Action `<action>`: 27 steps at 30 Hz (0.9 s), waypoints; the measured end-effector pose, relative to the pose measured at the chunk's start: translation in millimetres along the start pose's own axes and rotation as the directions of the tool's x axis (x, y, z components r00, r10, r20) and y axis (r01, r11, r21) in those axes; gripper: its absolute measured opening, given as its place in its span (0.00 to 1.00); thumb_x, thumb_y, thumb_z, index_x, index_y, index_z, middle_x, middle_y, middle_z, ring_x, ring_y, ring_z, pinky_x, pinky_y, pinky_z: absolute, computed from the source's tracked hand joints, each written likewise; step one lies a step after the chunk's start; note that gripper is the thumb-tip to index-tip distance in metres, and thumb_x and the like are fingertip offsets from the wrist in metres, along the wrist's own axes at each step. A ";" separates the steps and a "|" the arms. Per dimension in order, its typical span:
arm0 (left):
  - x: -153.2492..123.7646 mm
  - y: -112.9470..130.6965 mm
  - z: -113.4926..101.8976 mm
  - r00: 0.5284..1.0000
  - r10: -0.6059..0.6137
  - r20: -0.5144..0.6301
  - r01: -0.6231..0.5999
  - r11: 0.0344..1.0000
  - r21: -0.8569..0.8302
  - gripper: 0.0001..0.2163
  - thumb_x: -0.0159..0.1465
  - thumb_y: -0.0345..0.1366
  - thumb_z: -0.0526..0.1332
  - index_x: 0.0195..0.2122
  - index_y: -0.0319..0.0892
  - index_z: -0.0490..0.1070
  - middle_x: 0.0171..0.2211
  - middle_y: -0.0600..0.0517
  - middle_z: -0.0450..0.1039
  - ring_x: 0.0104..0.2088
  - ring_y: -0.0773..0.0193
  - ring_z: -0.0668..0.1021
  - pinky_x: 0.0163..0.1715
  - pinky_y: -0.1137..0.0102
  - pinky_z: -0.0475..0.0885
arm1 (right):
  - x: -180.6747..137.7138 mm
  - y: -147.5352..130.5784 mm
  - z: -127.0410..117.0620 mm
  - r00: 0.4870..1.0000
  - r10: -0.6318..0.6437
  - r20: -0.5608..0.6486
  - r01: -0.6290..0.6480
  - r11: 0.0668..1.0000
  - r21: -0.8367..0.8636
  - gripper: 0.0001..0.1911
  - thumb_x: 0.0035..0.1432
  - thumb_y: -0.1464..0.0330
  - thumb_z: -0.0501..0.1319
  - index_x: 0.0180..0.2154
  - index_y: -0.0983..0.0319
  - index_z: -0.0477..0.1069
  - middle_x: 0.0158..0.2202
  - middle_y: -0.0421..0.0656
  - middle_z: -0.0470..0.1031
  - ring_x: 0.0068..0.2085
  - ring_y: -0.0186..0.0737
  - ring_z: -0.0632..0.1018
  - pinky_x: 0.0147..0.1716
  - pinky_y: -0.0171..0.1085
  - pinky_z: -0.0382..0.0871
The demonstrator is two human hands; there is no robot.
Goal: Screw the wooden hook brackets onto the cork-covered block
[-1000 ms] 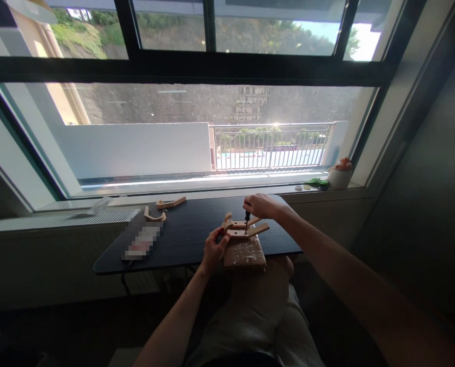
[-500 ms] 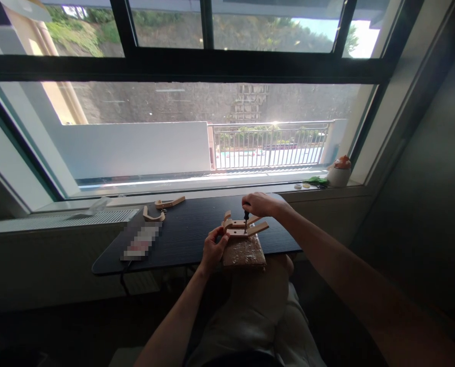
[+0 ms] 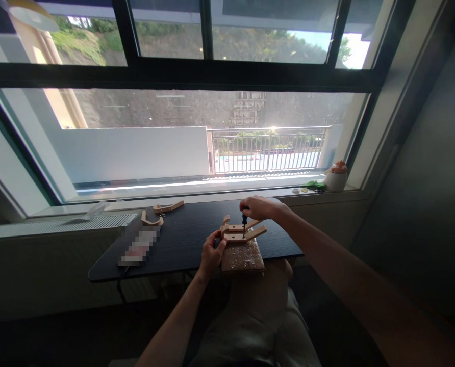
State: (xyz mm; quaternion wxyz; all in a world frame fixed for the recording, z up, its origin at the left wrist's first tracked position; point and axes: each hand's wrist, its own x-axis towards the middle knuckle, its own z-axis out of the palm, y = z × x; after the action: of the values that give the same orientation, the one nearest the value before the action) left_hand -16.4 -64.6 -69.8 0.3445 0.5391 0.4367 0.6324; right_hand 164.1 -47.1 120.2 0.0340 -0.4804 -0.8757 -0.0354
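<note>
My right hand (image 3: 263, 207) is closed round the dark handle of a screwdriver (image 3: 245, 220). The screwdriver stands upright, its tip down at a bent wooden hook (image 3: 235, 237) with holes in it. At the hook's left end, my left hand (image 3: 212, 252) grips it between thumb and fingers. Just behind lies a second wooden hook (image 3: 235, 228), side by side with the first. Both rest on a brown block (image 3: 243, 258) in shiny clear wrapping, at the table's near edge above my lap. Any screw under the tip is too small to see.
On the black table (image 3: 189, 234), two more wooden hooks (image 3: 169, 207) (image 3: 152, 220) lie at the back left, with small metal bits between them. A blurred-out flat item (image 3: 139, 247) is in front. A white pot (image 3: 335, 180) stands on the window sill.
The whole scene sits slightly lower in the view as my head moves. Both hands keep their places on the screwdriver and the hook; the right fingers have shifted slightly on the handle.
</note>
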 end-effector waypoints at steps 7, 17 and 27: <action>1.5 -4.6 -1.8 0.999 0.002 0.053 -0.005 0.998 0.058 0.17 0.54 0.39 0.60 0.44 0.40 0.69 0.43 0.47 0.72 0.42 0.60 0.74 0.44 0.67 0.67 | 3.9 2.3 13.7 0.998 0.016 -0.063 -0.017 1.000 -0.014 0.14 0.57 0.65 0.50 0.39 0.61 0.71 0.36 0.45 0.76 0.34 0.38 0.73 0.29 0.32 0.60; -1.5 4.2 -0.9 1.000 0.015 0.025 -0.016 1.000 0.019 0.15 0.52 0.39 0.62 0.40 0.40 0.71 0.38 0.48 0.74 0.39 0.60 0.75 0.41 0.68 0.68 | 4.1 4.1 6.4 1.000 0.013 -0.006 -0.013 0.999 -0.031 0.15 0.56 0.63 0.51 0.39 0.61 0.73 0.38 0.46 0.76 0.36 0.40 0.74 0.31 0.32 0.61; -1.5 2.9 0.0 0.999 0.027 0.039 -0.028 1.000 0.010 0.15 0.52 0.39 0.62 0.40 0.40 0.71 0.38 0.48 0.74 0.40 0.60 0.75 0.42 0.67 0.68 | 3.2 4.1 12.3 0.996 0.091 -0.023 -0.092 0.995 -0.036 0.19 0.57 0.58 0.50 0.40 0.62 0.72 0.38 0.49 0.75 0.34 0.40 0.74 0.28 0.33 0.61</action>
State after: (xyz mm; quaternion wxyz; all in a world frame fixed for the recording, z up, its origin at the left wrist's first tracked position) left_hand -16.0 -67.0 -67.7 0.3414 0.5591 0.4256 0.6242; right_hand 165.6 -41.0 108.4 0.0359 -0.5201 -0.8516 -0.0549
